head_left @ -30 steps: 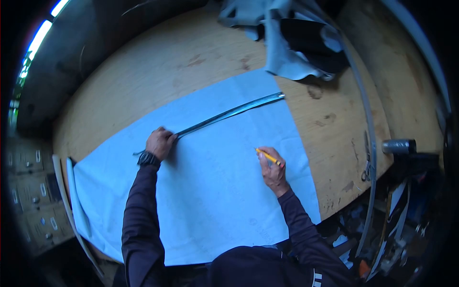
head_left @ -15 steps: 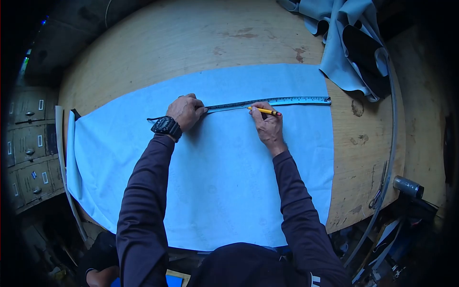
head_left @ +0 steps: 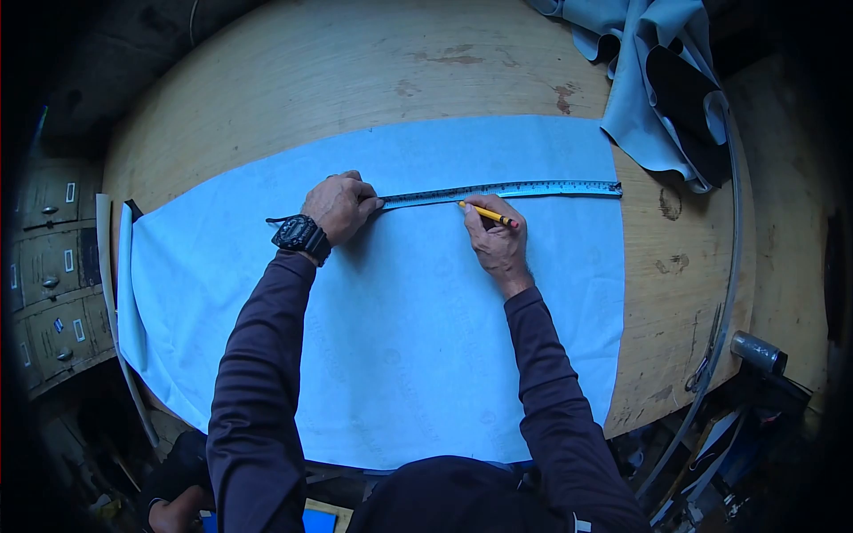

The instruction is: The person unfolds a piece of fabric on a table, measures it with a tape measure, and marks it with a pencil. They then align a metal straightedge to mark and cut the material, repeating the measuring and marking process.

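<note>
Change at the pencil: one second ago the right hand (head_left: 499, 244) and its pencil (head_left: 490, 214) are well below the measuring strip (head_left: 560, 188); now the pencil tip is just beside the strip's lower edge — nearly the same spot as half a second ago.
Change in the view: the strip slants more steeply across the picture one second ago and lies nearer level now; its right end is at the sheet's right edge in all the frames.
Drawer cabinet (head_left: 44, 293): at the far left, drawers shut, so their contents cannot be seen.
Metal cylinder (head_left: 758, 352): lying on its side near the table's right edge; whether it holds anything cannot be told.
Measuring strip: flat on the pale blue sheet (head_left: 400, 355), long axis running left to right and rising slightly to the right.
Pencil: yellow, tip toward the upper left, red eraser end toward the lower right.
Left hand (head_left: 339, 208): thumb and fingertips pinching the strip's visible left end down on the sheet; a black watch (head_left: 302, 235) on the wrist.
Right hand: thumb and fingers pinching the pencil in a writing grip.
Table (head_left: 338, 71): wooden, stained — bunched material (head_left: 622, 89) at the upper right, scissors (head_left: 697, 377) near the right edge.
</note>
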